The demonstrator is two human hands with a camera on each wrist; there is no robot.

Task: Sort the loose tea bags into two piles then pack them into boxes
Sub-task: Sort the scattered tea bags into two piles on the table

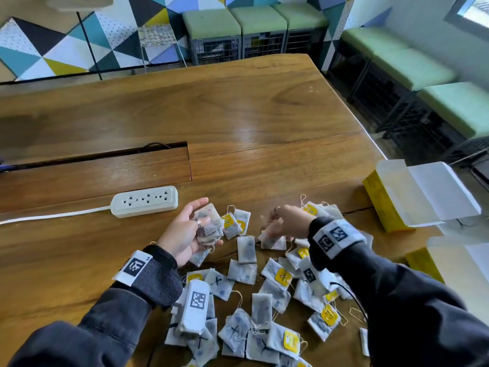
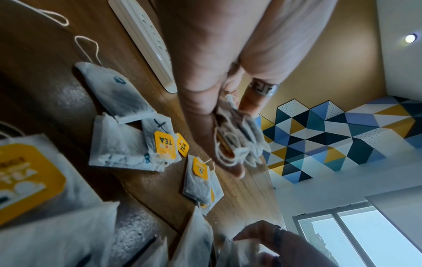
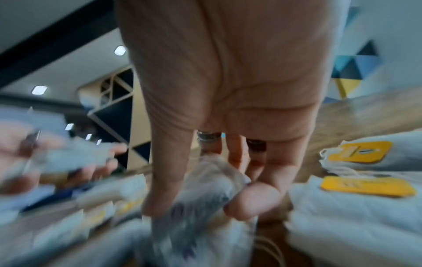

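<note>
Head view high, facing down over table (image 1: 238, 107), 2 wrist views close along hands, sharing tea bags (image 1: 246, 271)

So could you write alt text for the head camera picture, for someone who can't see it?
A person's left hand holds a small bunch of tea bags while the right hand pinches another tea bag above many loose tea bags scattered on a wooden table. Two open yellow boxes sit at the right, a white power strip at the left.

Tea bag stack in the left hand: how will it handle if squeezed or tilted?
The stack in the left hand looks soft and light; its bags bend. Loose strings dangle, so snagging is likely. Thin flat bags may slide apart if the grip loosens.
</note>
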